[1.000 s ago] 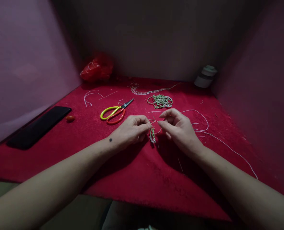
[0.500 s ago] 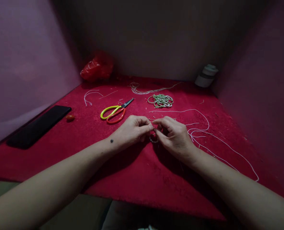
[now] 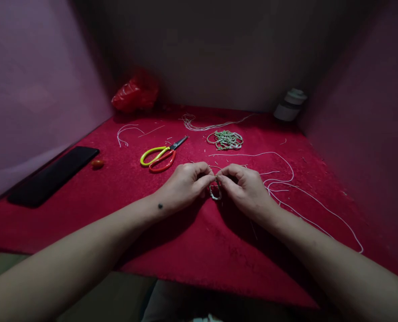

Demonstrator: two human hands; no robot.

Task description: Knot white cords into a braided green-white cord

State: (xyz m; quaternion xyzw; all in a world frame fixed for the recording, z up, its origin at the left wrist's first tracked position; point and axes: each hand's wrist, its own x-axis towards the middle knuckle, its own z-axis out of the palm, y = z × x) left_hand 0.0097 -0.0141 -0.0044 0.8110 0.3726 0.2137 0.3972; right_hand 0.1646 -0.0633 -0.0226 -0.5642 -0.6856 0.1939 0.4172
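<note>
Above the near middle of the red cloth, my left hand (image 3: 188,181) and my right hand (image 3: 244,185) meet almost fingertip to fingertip. Each pinches the upper part of a small braided cord loop (image 3: 215,191), pale green and white, which hangs below the fingers. Part of the loop is covered by my fingertips. Just beyond my hands lies a heap of green and white braided cords (image 3: 226,140). Scissors (image 3: 163,156) with one yellow and one red handle rest to the left, blades pointing away.
A long white cord (image 3: 315,194) curls across the right side. Thin threads (image 3: 205,127) lie at the back. A black phone (image 3: 54,176) and a small orange-red fruit-like object (image 3: 97,164) sit left. A red plastic bag (image 3: 136,95) and a white container (image 3: 290,105) stand at the back corners.
My right thumb and fingers have drawn together into a closer pinch at the loop. More of the braided loop now shows below my fingers.
</note>
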